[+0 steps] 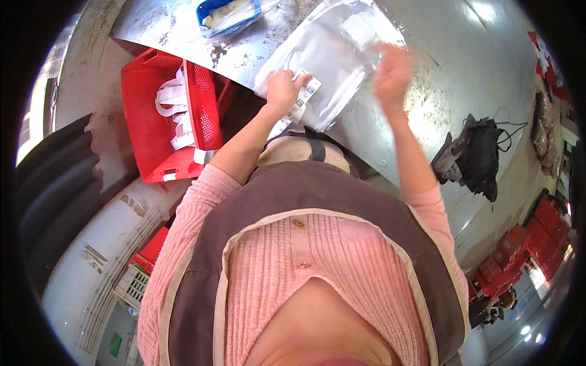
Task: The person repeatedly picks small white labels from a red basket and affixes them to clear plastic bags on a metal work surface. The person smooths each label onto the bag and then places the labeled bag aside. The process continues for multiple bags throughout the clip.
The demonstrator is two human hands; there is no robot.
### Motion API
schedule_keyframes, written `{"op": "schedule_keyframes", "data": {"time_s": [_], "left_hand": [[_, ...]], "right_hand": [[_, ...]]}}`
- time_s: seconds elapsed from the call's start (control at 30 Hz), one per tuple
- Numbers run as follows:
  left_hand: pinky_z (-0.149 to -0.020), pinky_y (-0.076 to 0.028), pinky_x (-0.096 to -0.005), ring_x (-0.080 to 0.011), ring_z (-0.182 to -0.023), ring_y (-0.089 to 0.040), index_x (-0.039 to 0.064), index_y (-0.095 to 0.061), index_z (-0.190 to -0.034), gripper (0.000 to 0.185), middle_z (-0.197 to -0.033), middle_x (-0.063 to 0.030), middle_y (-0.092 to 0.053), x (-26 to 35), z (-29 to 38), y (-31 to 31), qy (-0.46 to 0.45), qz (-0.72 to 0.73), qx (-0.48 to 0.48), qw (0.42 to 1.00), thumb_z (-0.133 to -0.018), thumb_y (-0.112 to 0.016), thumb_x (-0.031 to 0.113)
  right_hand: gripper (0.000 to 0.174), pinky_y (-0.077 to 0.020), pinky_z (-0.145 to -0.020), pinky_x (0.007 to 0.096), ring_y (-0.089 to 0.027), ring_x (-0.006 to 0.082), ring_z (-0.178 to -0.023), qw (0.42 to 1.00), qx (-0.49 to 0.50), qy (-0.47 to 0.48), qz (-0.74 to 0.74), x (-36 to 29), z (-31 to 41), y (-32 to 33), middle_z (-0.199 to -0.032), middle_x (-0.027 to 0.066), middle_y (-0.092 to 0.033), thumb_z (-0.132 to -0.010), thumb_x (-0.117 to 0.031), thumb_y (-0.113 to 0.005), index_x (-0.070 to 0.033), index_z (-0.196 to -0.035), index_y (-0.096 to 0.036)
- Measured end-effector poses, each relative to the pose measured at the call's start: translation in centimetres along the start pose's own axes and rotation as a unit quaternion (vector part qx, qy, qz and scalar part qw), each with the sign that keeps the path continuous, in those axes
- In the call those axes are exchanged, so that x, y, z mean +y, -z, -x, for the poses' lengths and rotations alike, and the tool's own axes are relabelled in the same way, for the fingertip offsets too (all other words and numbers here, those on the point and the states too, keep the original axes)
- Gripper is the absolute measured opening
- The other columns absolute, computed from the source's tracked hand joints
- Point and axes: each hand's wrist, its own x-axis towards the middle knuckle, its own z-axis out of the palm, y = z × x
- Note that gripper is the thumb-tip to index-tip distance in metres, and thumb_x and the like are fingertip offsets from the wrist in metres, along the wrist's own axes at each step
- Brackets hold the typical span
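My left hand [282, 94] grips a strip of white printed labels [307, 91] between thumb and fingers. The strip hangs down toward my lap, and its labels bear writing and codes. Beneath it lies a stack of clear plastic bags [327, 61] on the metal table [453, 68]. A white label [358, 31] shows on the upper part of the top bag. My right hand [393, 75] is blurred, over the right edge of the stack; whether its fingers hold anything cannot be made out.
Left of the table, a red plastic crate [151, 114] contains curled white backing strips [176, 107]. A blue tray [229, 18] with a pale content under film sits at the table's far side. To the right lies a crumpled black bag [476, 155] with a cord.
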Motion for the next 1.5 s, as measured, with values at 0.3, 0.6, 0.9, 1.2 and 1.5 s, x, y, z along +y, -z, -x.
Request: {"op": "schedule_keyframes", "data": {"time_s": [0.3, 0.6, 0.9, 1.2, 1.5], "left_hand": [[-0.071, -0.050, -0.0404, -0.0309, -0.075, -0.066, -0.007, -0.066, -0.093, 0.049, -0.083, -0.0225, -0.067, -1.9, 2.5, 4.0, 0.002, 0.090, -0.179, 0.980, -0.077, -0.071, 0.038], [-0.069, -0.047, -0.0229, -0.0048, -0.076, -0.058, 0.001, -0.061, -0.100, 0.018, -0.087, 0.0001, -0.064, -6.8, 8.4, 10.0, 0.088, 0.350, -0.265, 0.894, -0.094, -0.057, 0.017], [-0.062, -0.047, -0.0228, -0.0046, -0.070, -0.056, -0.003, -0.061, -0.096, 0.016, -0.082, -0.0008, -0.063, -5.8, 8.2, 9.5, 0.083, 0.404, -0.174, 0.894, -0.091, -0.060, 0.012], [-0.064, -0.047, -0.0232, -0.0057, -0.072, -0.058, -0.001, -0.060, -0.097, 0.014, -0.086, -0.0018, -0.064, -7.2, 9.8, 9.8, 0.125, 0.413, -0.129, 0.893, -0.092, -0.059, 0.012], [-0.057, -0.044, -0.0305, -0.0082, -0.061, -0.051, -0.002, -0.058, -0.084, 0.018, -0.066, -0.0053, -0.057, -7.1, 12.2, 11.3, 0.099, 0.276, -0.085, 0.952, -0.089, -0.061, 0.015]], "right_hand": [[0.050, -0.0428, -0.090, 0.0407, -0.049, 0.0328, -0.104, 0.942, -0.330, 0.000, 0.060, 1.8, 10.8, -5.9, -0.114, 0.0146, -0.051, -0.077, -0.008, -0.064, -0.010, -0.126, -0.054], [0.016, -0.0402, -0.089, 0.0369, -0.050, 0.0274, -0.100, 0.935, -0.355, -0.002, 0.002, 2.4, 10.3, -6.4, -0.097, 0.0045, -0.057, -0.081, -0.024, -0.065, -0.010, -0.089, -0.067], [0.023, -0.0475, -0.074, 0.0296, -0.062, 0.0164, -0.083, 0.975, -0.079, -0.167, -0.124, 7.2, -2.4, 0.7, -0.090, 0.0071, -0.069, -0.088, -0.022, -0.060, 0.000, -0.090, -0.067], [0.020, -0.0477, -0.075, 0.0285, -0.059, 0.0156, -0.085, 0.997, -0.004, 0.048, -0.052, 5.5, -6.6, -4.0, -0.100, 0.0069, -0.066, -0.088, -0.002, -0.052, -0.009, -0.097, -0.068], [0.042, -0.0388, -0.094, 0.0496, -0.048, 0.0361, -0.111, 0.859, -0.406, 0.247, 0.193, -4.4, -11.0, -28.5, -0.119, 0.0177, -0.054, -0.097, -0.041, -0.036, -0.019, -0.122, -0.061]]}}
